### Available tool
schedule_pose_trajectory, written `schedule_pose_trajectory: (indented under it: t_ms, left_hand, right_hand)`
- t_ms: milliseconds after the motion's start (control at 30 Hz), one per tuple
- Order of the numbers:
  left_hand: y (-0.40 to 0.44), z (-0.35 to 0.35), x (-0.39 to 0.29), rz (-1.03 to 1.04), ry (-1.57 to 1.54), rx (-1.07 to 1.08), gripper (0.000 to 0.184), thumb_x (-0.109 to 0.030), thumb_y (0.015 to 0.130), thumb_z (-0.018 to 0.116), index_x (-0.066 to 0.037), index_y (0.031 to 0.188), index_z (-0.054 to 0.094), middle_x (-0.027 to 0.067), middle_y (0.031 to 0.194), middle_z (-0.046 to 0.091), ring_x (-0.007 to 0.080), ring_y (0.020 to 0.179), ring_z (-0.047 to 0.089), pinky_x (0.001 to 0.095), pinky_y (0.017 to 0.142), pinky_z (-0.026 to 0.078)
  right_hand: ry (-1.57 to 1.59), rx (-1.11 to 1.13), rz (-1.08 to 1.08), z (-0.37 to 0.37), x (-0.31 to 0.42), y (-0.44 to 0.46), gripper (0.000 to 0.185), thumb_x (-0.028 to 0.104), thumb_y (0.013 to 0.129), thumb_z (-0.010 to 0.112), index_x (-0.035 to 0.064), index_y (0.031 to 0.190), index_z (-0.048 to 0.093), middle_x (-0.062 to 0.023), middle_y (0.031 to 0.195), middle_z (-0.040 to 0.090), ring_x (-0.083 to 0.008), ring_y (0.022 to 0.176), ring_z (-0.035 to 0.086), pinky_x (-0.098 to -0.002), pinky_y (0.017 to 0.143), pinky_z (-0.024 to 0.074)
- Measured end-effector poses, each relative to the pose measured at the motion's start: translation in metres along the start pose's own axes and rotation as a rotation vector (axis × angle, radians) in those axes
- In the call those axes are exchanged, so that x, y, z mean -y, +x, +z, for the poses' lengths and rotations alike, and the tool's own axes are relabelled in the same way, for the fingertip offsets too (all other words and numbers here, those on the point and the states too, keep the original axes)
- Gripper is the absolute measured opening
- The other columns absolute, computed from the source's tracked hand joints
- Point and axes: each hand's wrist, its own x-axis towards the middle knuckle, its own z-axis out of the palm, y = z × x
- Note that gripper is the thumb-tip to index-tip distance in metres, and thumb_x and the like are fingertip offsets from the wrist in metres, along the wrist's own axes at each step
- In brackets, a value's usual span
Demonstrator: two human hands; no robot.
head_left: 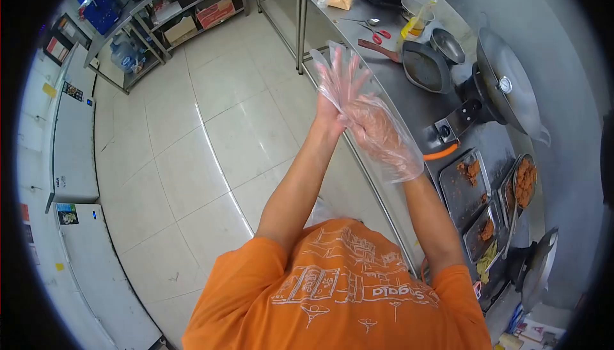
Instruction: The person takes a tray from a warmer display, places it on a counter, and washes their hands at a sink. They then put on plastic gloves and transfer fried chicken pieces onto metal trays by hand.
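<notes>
My left hand (332,100) points away from me with its fingers stretched out inside a clear plastic glove (334,52). That glove's loose finger ends reach past the fingertips, and its cuff sits near the wrist. Close beside it, my right hand (377,126) wears another clear plastic glove (404,166), which hangs loose around the wrist. The right fingers are closed on the left glove's edge by the base of the left thumb. Both hands are raised at the edge of the steel table (409,110); beyond them lies a square pan (425,68) with a wooden handle.
On the table are red-handled scissors (377,35), a small bowl (448,46), a wok (511,84) on a burner, and trays (465,183) with reddish-brown food. An orange hose (441,152) lies near my right hand. White freezers (73,132) line the left wall; tiled floor (192,151) lies between.
</notes>
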Motion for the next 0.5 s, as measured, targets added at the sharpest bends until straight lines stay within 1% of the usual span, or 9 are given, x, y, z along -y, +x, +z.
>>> schedule_pose_trajectory:
  t_ms: [33, 133, 200, 233, 333, 400, 433, 500]
  left_hand:
    - [0.002, 0.004, -0.002, 0.039, 0.005, 0.002, 0.079, -0.076, 0.081, 0.028, -0.034, 0.147, 0.011, 0.0103, 0.151, 0.019, 0.04, 0.131, 0.031, 0.0667, 0.098, 0.026]
    - [0.003, 0.023, -0.014, 0.001, -0.103, 0.178, 0.08, -0.079, 0.08, 0.026, -0.035, 0.146, 0.013, 0.0128, 0.148, 0.027, 0.0443, 0.125, 0.036, 0.0664, 0.096, 0.03]
    - [0.015, 0.022, -0.014, -0.04, -0.128, 0.317, 0.085, -0.082, 0.077, 0.025, -0.036, 0.146, 0.008, 0.013, 0.148, 0.026, 0.0443, 0.123, 0.039, 0.0659, 0.095, 0.029]
    - [0.015, 0.026, -0.013, -0.064, -0.142, 0.385, 0.088, -0.083, 0.075, 0.025, -0.036, 0.146, 0.006, 0.0131, 0.148, 0.025, 0.0442, 0.122, 0.04, 0.0656, 0.095, 0.028]
    - [0.017, 0.041, -0.007, -0.01, -0.055, 0.11, 0.088, -0.085, 0.074, 0.023, -0.036, 0.146, 0.01, 0.0162, 0.145, 0.03, 0.0461, 0.121, 0.041, 0.0666, 0.094, 0.029]
    - [0.021, 0.034, 0.002, -0.121, -0.137, 0.217, 0.086, -0.083, 0.076, 0.022, -0.034, 0.146, 0.014, 0.0163, 0.146, 0.029, 0.0438, 0.125, 0.036, 0.0657, 0.095, 0.029]
    - [0.027, 0.034, 0.01, -0.197, -0.185, 0.286, 0.084, -0.082, 0.077, 0.022, -0.034, 0.146, 0.016, 0.0164, 0.146, 0.029, 0.0426, 0.127, 0.033, 0.0653, 0.095, 0.03]
    - [0.031, 0.04, 0.021, -0.23, -0.165, 0.351, 0.08, -0.077, 0.082, 0.019, -0.03, 0.146, 0.019, 0.016, 0.147, 0.027, 0.0392, 0.131, 0.028, 0.0646, 0.097, 0.028]
  right_hand:
    - [0.015, 0.005, 0.009, -0.004, 0.003, 0.005, 0.008, 0.006, 0.081, 0.055, 0.0022, 0.086, 0.059, -0.019, 0.083, 0.057, -0.0387, 0.082, 0.053, -0.0455, 0.074, 0.0401]
    - [0.067, 0.024, 0.041, -0.011, 0.015, 0.008, 0.009, 0.009, 0.082, 0.057, 0.0002, 0.085, 0.058, -0.0194, 0.081, 0.056, -0.0389, 0.08, 0.052, -0.0441, 0.071, 0.0408]
    - [0.112, 0.03, 0.069, -0.016, 0.026, 0.009, 0.011, 0.011, 0.083, 0.058, -0.0005, 0.084, 0.058, -0.0198, 0.081, 0.056, -0.0389, 0.079, 0.052, -0.0431, 0.069, 0.0413]
    - [0.1, 0.019, 0.046, -0.017, 0.03, 0.008, 0.012, 0.011, 0.083, 0.058, -0.0005, 0.084, 0.058, -0.02, 0.08, 0.056, -0.0391, 0.079, 0.052, -0.0432, 0.069, 0.0414]
    - [0.058, -0.013, 0.003, -0.021, 0.032, 0.003, 0.012, 0.012, 0.083, 0.058, 0.0, 0.084, 0.059, -0.0197, 0.08, 0.057, -0.0386, 0.079, 0.053, -0.043, 0.07, 0.0423]
    - [0.02, -0.027, 0.008, -0.023, 0.028, -0.002, 0.01, 0.011, 0.083, 0.059, 0.0013, 0.085, 0.061, -0.0185, 0.08, 0.059, -0.037, 0.08, 0.055, -0.0421, 0.072, 0.0439]
    - [-0.005, -0.045, -0.058, -0.02, 0.024, -0.007, 0.009, 0.011, 0.082, 0.06, 0.0025, 0.085, 0.061, -0.0169, 0.081, 0.06, -0.0351, 0.081, 0.056, -0.0412, 0.073, 0.0447]
    - [-0.103, -0.081, -0.153, -0.012, 0.007, -0.02, 0.008, 0.011, 0.081, 0.061, 0.0047, 0.085, 0.063, -0.0136, 0.082, 0.062, -0.0314, 0.083, 0.058, -0.0395, 0.076, 0.0462]
